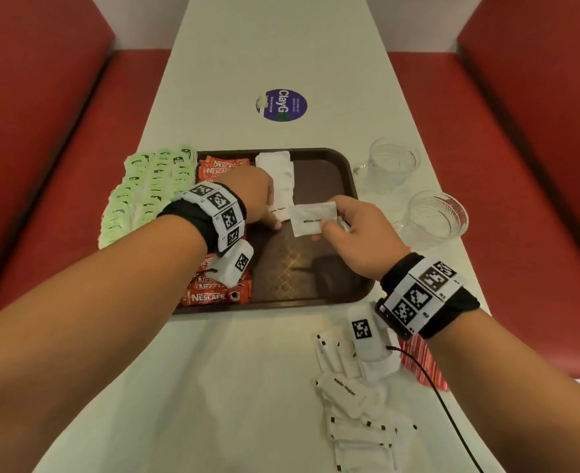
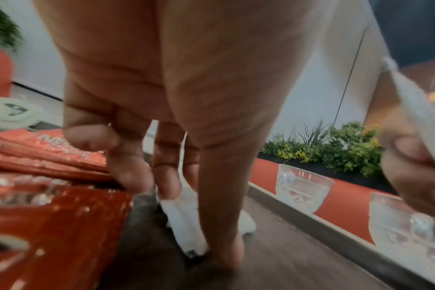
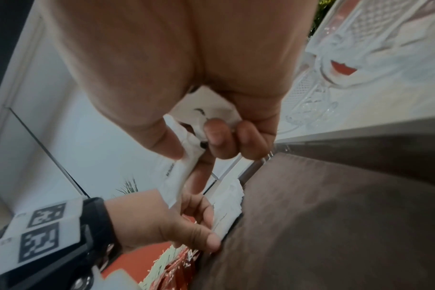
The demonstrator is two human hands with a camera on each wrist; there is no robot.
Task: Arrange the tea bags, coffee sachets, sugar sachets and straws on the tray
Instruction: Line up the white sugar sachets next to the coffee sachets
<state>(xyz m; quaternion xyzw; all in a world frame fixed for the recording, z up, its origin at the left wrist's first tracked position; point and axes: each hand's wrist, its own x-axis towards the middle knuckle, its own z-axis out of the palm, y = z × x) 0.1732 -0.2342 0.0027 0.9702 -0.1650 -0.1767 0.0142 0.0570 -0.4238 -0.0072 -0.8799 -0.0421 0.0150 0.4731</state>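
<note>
Sugar sachet [image 1: 312, 218], pinched between thumb and fingers of the right hand [image 1: 357, 233], is just above the brown tray [image 1: 329, 172]. Left hand [image 1: 251, 196] touches with nearly straight fingers the sachet row [image 1: 278, 172] lying on it. White table [image 1: 247, 63] between red benches [image 1: 43, 131]. Two glass cups [image 1: 392, 169] stand right of the tray, green tea bags [image 1: 145, 192] left.

It looked like a café or diner booth. Red padded benches [image 1: 43, 131] flanked a long white tabletop [image 1: 247, 46] bearing a round purple sticker [image 1: 281, 105], a brown serving tray [image 1: 346, 172] and glass cups [image 1: 392, 169].
</note>
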